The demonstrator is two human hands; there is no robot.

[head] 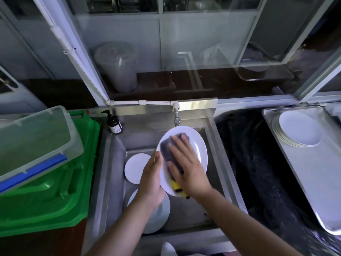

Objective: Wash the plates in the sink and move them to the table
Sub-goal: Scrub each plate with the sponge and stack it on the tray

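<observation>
1. Head view: the left hand point(151, 179) grips the oval plate point(195, 143) by its near-left rim, held tilted above the sink point(118, 145).
2. The plate's long axis runs away from the person, far end under the tap point(176, 119).
3. The right hand point(186, 163), fingers flat, presses the sponge point(168, 147) onto the plate's face; the stacked plates point(299, 129) on the worktop lie well to the right.

Left hand point(152, 179) grips the left rim of a large white oval plate point(198, 145), held tilted over the stainless steel sink point(118, 145). Right hand point(186, 163) lies flat on a dark scouring sponge with a yellow underside point(167, 146), pressing it to the plate face. Two more white round plates point(135, 168) lie in the basin. Brown pump bottle point(114, 122) at the back-left corner. Stack of white plates point(299, 129) on a steel tray point(304, 172), right.
</observation>
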